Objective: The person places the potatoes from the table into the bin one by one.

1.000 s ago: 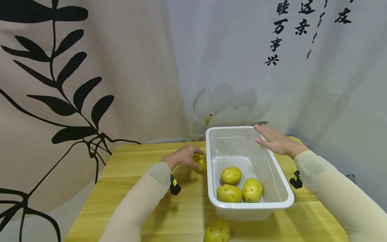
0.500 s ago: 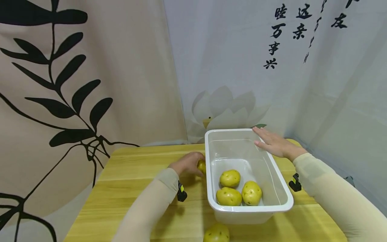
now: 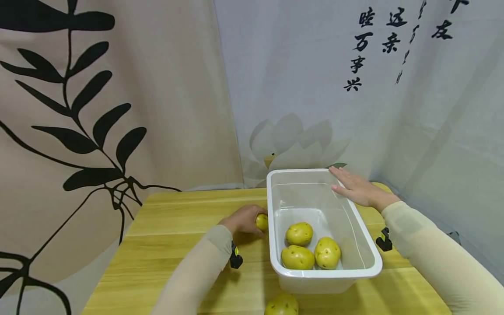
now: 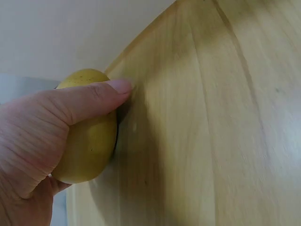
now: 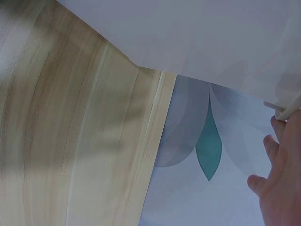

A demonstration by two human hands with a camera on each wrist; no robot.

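Note:
My left hand (image 3: 243, 219) grips a yellow potato (image 3: 261, 222) just left of the white plastic bin (image 3: 328, 274). In the left wrist view the thumb lies across the potato (image 4: 89, 150), low over the wooden table. My right hand (image 3: 359, 188) rests on the bin's right rim near the far corner, its fingers straight. Inside the bin are three potatoes: one at the back (image 3: 299, 233), one at front left (image 3: 297, 257) and one at the right (image 3: 327, 253). Another potato (image 3: 281, 304) lies in front of the bin, cut off by the frame's lower edge.
The yellow wood-grain table (image 3: 177, 245) carries everything. Right behind it hangs a pale curtain (image 3: 189, 109) with dark leaf prints and writing. A black wrist device (image 3: 236, 257) sits below the left wrist, and another (image 3: 384, 239) below the right.
My left hand has moved right and closed round the potato beside the bin, which now sits slightly away from where it was. The right hand stays on the bin's rim.

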